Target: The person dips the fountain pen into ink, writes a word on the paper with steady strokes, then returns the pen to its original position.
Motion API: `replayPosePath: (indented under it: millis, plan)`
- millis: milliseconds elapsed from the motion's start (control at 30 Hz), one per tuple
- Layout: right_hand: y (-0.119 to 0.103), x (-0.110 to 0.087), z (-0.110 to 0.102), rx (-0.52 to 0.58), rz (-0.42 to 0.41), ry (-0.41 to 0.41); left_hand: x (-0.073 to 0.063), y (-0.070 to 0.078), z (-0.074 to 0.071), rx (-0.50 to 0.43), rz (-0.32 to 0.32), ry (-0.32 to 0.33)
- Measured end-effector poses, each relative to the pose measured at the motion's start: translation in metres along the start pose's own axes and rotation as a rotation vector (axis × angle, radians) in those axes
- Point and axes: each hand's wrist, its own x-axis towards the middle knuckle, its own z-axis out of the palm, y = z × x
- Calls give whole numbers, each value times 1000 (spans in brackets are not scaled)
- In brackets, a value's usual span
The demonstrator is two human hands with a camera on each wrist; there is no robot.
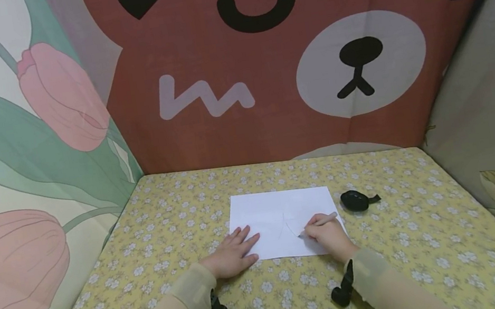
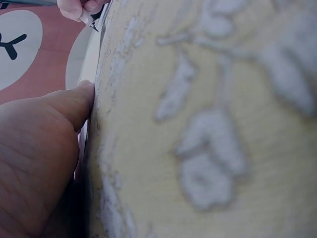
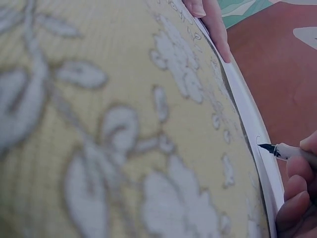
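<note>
A white sheet of paper (image 1: 260, 206) lies on the flowered cloth, with a few thin, faint lines on its middle. My left hand (image 1: 231, 254) rests flat on the sheet's left edge, fingers spread and straight. Over the right part of the sheet, my right hand (image 1: 331, 237) grips a light-coloured fountain pen (image 1: 326, 219). Its dark nib meets the paper at the lower end of a curved line. In the right wrist view the pen (image 3: 283, 151) shows a black pointed nib and a pale, dark-speckled section between the curled fingers (image 3: 297, 186).
Just right of the sheet sits a small rounded black object (image 1: 355, 201) with a short tab. A yellow flowered cloth (image 1: 179, 212) covers the table. Printed fabric walls, one a brown bear face (image 1: 265, 82), stand at the back and both sides.
</note>
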Motion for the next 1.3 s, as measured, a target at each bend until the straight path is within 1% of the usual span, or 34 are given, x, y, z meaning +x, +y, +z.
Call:
replayPosePath:
  millis: [267,433,700,1000,1200,1300]
  plan:
    - [-4,0,-1,178,8,34,0,1,0,2,4,5]
    - [-4,-1,-2,225,1,18,-1,1,-1,4,4,4]
    - [-3,0,-3,262,0,20,-2,2,-1,0,4,4]
    - [-3,0,-10,302,26,3,0,1,0,10,5,5]
    - [-4,0,-18,306,39,23,0,1,0,17,-2,-1]
    - [-3,1,-23,313,69,44,1,0,1,22,0,-1]
